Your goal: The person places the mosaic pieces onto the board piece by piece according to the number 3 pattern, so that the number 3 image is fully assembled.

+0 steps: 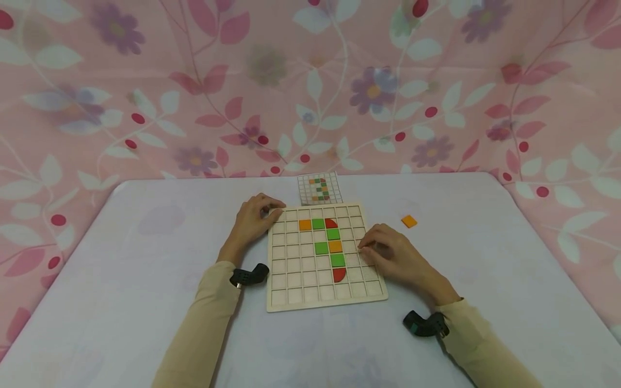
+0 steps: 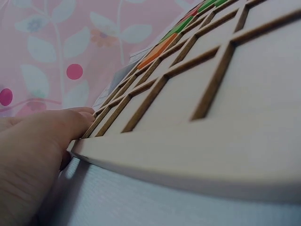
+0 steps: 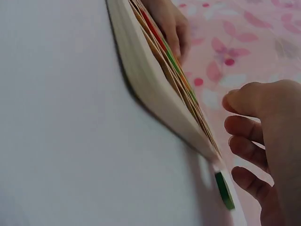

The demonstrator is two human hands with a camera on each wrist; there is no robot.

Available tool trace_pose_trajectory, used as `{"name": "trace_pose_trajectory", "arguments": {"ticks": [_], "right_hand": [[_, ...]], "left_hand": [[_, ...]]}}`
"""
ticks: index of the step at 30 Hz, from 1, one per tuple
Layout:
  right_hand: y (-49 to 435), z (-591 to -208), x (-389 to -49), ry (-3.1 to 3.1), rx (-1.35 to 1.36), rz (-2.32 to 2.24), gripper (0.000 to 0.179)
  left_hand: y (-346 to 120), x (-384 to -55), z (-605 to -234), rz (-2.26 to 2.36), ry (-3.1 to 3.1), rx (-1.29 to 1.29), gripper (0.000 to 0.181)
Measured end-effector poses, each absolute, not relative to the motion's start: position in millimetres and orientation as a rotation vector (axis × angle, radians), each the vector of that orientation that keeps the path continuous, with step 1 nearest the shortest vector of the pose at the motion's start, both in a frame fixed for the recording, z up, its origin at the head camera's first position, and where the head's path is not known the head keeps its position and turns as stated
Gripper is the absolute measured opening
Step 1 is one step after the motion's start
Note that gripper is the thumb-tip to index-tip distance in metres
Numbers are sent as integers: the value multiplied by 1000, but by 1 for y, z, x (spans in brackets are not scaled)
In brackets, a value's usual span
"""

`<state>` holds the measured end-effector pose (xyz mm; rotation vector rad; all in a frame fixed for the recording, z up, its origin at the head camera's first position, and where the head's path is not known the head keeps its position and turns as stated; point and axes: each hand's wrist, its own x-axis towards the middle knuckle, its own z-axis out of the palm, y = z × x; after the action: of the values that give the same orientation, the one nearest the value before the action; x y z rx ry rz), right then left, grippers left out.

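Observation:
A square wooden grid board (image 1: 286, 280) lies in the middle of the table. Several flat pieces sit in its cells, among them an orange square (image 1: 304, 225), a green square (image 1: 321, 248) and a red quarter-round (image 1: 339, 275). My left hand (image 1: 254, 218) holds the board's far left corner, the thumb at the edge in the left wrist view. Over the board's right edge hovers my right hand (image 1: 395, 256), fingers loosely bent with nothing seen between them. A green piece (image 3: 225, 190) lies beside the board in the right wrist view; the head view does not show it.
Behind the board's far edge stands a card (image 1: 304, 189) printed with a coloured grid pattern. To the right, a loose orange square (image 1: 409, 221) lies on the white tablecloth (image 1: 145, 280). A pink floral cloth (image 1: 310, 97) hangs behind the table.

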<state>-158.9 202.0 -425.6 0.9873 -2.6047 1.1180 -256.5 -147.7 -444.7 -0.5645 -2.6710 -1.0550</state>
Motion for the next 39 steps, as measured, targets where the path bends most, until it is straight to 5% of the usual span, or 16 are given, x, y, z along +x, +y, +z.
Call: {"name": "trace_pose_trajectory", "arguments": {"ticks": [10,39], "right_hand": [[235,-437,-175,-2595,803,1039,17],[240,-441,-177,-2582,862,947,22]], "left_hand": [[-148,-255,-444,-1064,-2670,-570,17],[-147,-254,-444,-1038,-2686,-564,16]]}}
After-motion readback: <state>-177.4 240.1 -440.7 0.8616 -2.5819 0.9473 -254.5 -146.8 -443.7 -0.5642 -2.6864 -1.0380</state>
